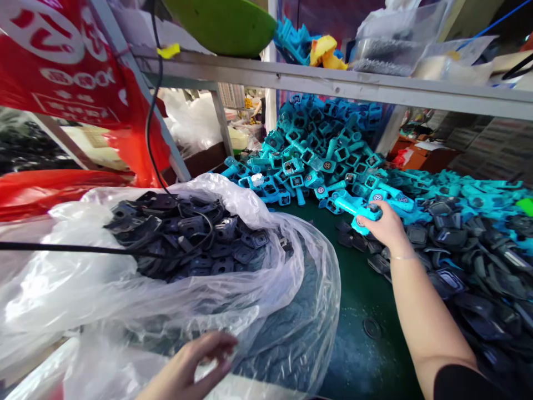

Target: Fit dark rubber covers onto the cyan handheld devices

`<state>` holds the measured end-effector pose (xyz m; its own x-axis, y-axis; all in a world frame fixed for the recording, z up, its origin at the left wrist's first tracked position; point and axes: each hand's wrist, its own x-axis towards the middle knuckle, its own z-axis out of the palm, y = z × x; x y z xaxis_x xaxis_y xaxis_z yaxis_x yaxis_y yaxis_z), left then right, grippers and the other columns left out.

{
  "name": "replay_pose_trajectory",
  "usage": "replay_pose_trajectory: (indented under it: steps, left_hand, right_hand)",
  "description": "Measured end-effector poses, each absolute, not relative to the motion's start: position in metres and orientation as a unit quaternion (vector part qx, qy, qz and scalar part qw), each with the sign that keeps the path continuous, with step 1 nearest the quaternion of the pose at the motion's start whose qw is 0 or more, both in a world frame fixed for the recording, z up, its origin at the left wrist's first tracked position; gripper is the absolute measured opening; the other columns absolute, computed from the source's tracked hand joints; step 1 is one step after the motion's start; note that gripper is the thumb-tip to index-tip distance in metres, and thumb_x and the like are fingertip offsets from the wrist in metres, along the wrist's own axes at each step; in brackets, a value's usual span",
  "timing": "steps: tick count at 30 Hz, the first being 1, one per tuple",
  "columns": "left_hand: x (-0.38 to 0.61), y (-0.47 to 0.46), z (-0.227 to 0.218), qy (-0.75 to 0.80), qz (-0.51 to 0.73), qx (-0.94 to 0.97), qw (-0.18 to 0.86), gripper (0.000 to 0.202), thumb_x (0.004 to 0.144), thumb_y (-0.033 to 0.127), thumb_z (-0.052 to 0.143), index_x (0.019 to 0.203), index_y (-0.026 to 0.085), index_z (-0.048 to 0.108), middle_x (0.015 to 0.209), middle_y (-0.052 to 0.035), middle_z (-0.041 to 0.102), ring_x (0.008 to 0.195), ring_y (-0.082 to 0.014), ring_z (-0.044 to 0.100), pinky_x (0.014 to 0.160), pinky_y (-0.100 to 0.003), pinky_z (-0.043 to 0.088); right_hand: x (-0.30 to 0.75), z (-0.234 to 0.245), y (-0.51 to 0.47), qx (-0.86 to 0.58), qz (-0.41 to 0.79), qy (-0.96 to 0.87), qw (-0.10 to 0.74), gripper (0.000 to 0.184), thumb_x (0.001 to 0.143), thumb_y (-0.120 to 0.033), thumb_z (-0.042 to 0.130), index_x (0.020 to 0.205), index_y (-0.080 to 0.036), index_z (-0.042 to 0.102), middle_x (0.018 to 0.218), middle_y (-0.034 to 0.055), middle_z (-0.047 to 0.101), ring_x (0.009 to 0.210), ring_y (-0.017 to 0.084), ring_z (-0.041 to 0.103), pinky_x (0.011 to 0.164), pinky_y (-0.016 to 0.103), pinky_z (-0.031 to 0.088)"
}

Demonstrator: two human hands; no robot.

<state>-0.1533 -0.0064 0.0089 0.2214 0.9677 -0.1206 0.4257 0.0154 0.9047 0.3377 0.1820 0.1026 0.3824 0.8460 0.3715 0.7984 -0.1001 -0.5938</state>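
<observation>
Since the right hand (387, 229) has its fingers (377, 214) clenched round a teal molded plastic housing (350, 204), what's most likely to go wrong from here?

Dropping it, tbh. Those fingers only wrap one end, with the narrow end poking out past the fingertips, so a loose grip could let it fall onto the dark plastic parts (466, 261) just below and to the right of them. It's held over the edge of that pile, above the green work surface (366, 333).

And the teal pile (316, 144) just past the fingertips?

Loose and steep, imo. Bump it with that hand and pieces could slide down onto the green surface.

What about the other hand?

Left hand (187, 364) is low, at the near side of the clear plastic bag (291, 311), with its fingers (212, 347) curled in a loose pinch. Can't tell from here if they've got the film or are just beside it.

What's in the bag?

Black plastic parts (187, 236), heaped well ahead of those fingers, and the mouth is slumped wide open. If the film slipped, parts could spill. A black cable (83, 249) also runs into the heap, so it could snag a hand.

Other containers?

Beyond the right fingertips, on the metal shelf (333, 80), there's a clear plastic tub (387, 50) of small dark bits and a green bowl (220, 25).
</observation>
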Motion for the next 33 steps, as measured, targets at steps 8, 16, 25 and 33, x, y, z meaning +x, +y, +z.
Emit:
replay_pose_trajectory:
  steps: [8,16,25,33]
  left_hand:
    - [-0.060,0.046,0.073,0.343,0.349,0.684,0.541,0.093,0.056,0.039,0.098,0.143,0.026,0.068,0.150,-0.0164,0.062,0.142,-0.0486,0.053,0.123,-0.063,0.036]
    - [-0.092,-0.015,0.027,0.320,0.314,0.463,0.765,0.088,0.064,0.069,0.089,0.138,0.026,0.070,0.099,-0.0134,0.077,0.078,-0.0305,0.073,0.080,-0.048,0.059]
    - [-0.060,-0.035,0.022,0.303,0.485,0.189,0.799,0.069,0.090,0.076,0.057,0.132,0.023,0.073,0.132,-0.0120,0.075,0.128,-0.0357,0.067,0.114,-0.050,0.048]
    - [-0.050,-0.016,0.006,0.417,0.476,0.094,0.768,0.070,0.069,0.088,0.070,0.078,0.018,0.070,0.088,-0.0125,0.079,0.099,-0.0377,0.076,0.081,-0.046,0.062]
  right_hand:
    - [0.207,0.152,0.047,-0.249,0.207,-0.928,0.184,0.053,0.070,-0.018,0.085,0.119,-0.027,0.068,0.120,0.0047,0.070,0.112,0.023,0.066,0.102,0.036,0.057]
    - [0.122,0.106,0.118,-0.273,0.284,-0.883,0.254,0.038,0.101,-0.035,0.065,0.136,-0.020,0.064,0.136,0.0095,0.068,0.125,0.019,0.066,0.109,0.033,0.053]
    - [0.061,0.039,0.201,-0.477,0.234,-0.835,0.142,0.022,0.101,-0.025,0.064,0.115,-0.010,0.070,0.123,0.0129,0.072,0.126,0.026,0.065,0.119,0.054,0.042]
    - [0.134,0.067,0.127,-0.491,0.378,-0.737,0.271,0.044,0.096,-0.019,0.038,0.138,-0.017,0.046,0.107,0.0084,0.070,0.086,0.018,0.071,0.072,0.030,0.061]
